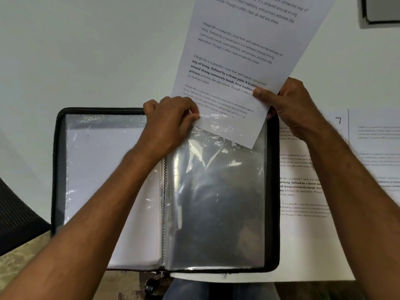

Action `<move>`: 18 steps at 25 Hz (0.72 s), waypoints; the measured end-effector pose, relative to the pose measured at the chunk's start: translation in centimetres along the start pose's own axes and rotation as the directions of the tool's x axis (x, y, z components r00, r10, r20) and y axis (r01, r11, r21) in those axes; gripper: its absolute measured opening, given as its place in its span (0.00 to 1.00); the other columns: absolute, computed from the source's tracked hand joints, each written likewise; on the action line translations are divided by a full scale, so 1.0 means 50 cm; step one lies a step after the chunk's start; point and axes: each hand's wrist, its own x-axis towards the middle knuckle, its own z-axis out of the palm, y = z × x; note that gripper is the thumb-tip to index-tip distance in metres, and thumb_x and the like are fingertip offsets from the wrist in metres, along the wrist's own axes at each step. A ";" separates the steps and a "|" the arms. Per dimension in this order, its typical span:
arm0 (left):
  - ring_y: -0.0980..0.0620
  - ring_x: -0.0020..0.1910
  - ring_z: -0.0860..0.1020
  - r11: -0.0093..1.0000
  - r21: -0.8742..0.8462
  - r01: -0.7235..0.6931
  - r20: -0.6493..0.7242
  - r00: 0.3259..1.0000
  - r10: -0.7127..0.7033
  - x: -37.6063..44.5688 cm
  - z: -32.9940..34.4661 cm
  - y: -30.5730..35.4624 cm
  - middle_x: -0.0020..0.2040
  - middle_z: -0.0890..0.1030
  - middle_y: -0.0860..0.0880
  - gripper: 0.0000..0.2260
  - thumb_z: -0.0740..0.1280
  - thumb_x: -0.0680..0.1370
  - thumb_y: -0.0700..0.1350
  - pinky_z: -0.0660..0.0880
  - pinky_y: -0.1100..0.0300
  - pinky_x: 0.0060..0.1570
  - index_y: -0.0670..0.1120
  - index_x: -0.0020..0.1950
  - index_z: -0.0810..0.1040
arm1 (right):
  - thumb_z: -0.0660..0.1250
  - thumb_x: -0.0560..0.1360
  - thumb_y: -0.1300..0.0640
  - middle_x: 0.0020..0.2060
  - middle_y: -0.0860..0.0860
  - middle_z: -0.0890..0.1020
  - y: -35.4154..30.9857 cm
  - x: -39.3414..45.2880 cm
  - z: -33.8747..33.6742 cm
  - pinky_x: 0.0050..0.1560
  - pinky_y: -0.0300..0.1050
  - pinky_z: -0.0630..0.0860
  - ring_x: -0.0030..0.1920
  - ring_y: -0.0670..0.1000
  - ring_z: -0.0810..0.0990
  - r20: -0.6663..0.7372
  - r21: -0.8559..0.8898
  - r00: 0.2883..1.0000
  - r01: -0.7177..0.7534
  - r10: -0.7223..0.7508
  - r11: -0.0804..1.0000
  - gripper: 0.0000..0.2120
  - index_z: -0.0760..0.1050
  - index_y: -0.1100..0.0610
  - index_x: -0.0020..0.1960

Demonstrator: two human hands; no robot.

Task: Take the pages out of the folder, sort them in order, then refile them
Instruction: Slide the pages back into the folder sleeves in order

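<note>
A black zip folder (58, 169) lies open on the white table, with clear plastic sleeves on both sides. My left hand (171, 124) pinches the top edge of the right-hand sleeve (216, 202) and holds its mouth apart. My right hand (287, 102) grips a printed page (238, 61) by its lower right edge. The page is tilted, and its bottom corner sits inside the sleeve's opening. The left-hand sleeve (97, 169) holds a white sheet.
More printed pages (303, 169) lie on the table right of the folder, one marked with a handwritten 7. A dark framed object (381, 9) sits at the far right corner. A black mesh chair (15, 217) stands at the left edge.
</note>
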 end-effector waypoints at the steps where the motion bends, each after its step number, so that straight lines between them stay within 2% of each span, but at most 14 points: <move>1: 0.52 0.53 0.74 1.000 0.016 0.005 0.012 1.000 -0.005 0.000 -0.007 -0.007 0.48 0.80 0.56 0.04 0.66 0.83 0.51 0.57 0.49 0.57 0.55 0.51 0.79 | 0.73 0.79 0.53 0.51 0.49 0.87 0.003 0.001 -0.001 0.32 0.38 0.78 0.40 0.47 0.85 0.004 -0.020 1.000 0.002 -0.002 1.000 0.17 0.79 0.58 0.65; 7: 0.48 0.61 0.71 0.971 0.229 0.074 0.055 0.995 -0.089 0.006 -0.034 -0.055 0.50 0.73 0.54 0.11 0.65 0.81 0.61 0.55 0.45 0.66 0.55 0.49 0.79 | 0.73 0.79 0.52 0.52 0.51 0.87 0.006 0.002 -0.013 0.30 0.39 0.76 0.38 0.51 0.83 0.032 -0.040 0.999 -0.011 0.012 0.999 0.17 0.79 0.56 0.65; 10: 0.46 0.62 0.71 0.960 0.233 0.154 0.042 0.985 -0.168 0.013 -0.036 -0.073 0.52 0.73 0.52 0.12 0.64 0.82 0.60 0.57 0.45 0.64 0.54 0.49 0.80 | 0.74 0.79 0.51 0.51 0.52 0.87 0.006 0.004 -0.017 0.30 0.39 0.75 0.38 0.51 0.82 0.063 -0.052 0.998 -0.005 0.008 0.999 0.19 0.79 0.59 0.66; 12: 0.46 0.61 0.73 0.965 0.177 0.192 0.004 0.981 -0.196 0.014 -0.029 -0.076 0.52 0.75 0.53 0.09 0.63 0.84 0.56 0.57 0.48 0.59 0.54 0.52 0.80 | 0.74 0.79 0.52 0.49 0.50 0.88 0.003 0.006 -0.021 0.30 0.39 0.75 0.37 0.50 0.82 0.073 -0.060 0.997 -0.008 0.012 0.998 0.18 0.79 0.59 0.65; 14: 0.47 0.59 0.75 0.966 0.051 0.252 -0.048 0.967 -0.249 0.018 -0.023 -0.078 0.51 0.78 0.54 0.04 0.64 0.84 0.49 0.57 0.51 0.57 0.55 0.54 0.78 | 0.73 0.79 0.52 0.46 0.48 0.88 -0.003 0.006 -0.027 0.30 0.38 0.75 0.36 0.48 0.82 0.077 -0.068 0.997 -0.012 0.017 0.998 0.15 0.80 0.57 0.63; 16: 0.49 0.57 0.77 0.948 -0.050 0.314 -0.049 0.947 -0.317 0.024 -0.024 -0.077 0.51 0.79 0.57 0.05 0.65 0.84 0.47 0.58 0.51 0.58 0.57 0.56 0.78 | 0.73 0.79 0.53 0.42 0.45 0.88 -0.007 0.006 -0.031 0.29 0.38 0.75 0.33 0.46 0.80 0.094 -0.082 0.995 -0.001 0.009 0.997 0.12 0.81 0.57 0.60; 18: 0.51 0.52 0.79 0.924 -0.137 0.358 0.001 0.932 -0.361 0.030 -0.025 -0.080 0.48 0.81 0.58 0.03 0.67 0.82 0.50 0.63 0.48 0.64 0.59 0.51 0.79 | 0.73 0.79 0.54 0.39 0.43 0.87 -0.009 0.007 -0.034 0.29 0.38 0.74 0.31 0.44 0.79 0.119 -0.099 0.993 0.002 0.010 0.995 0.11 0.81 0.57 0.59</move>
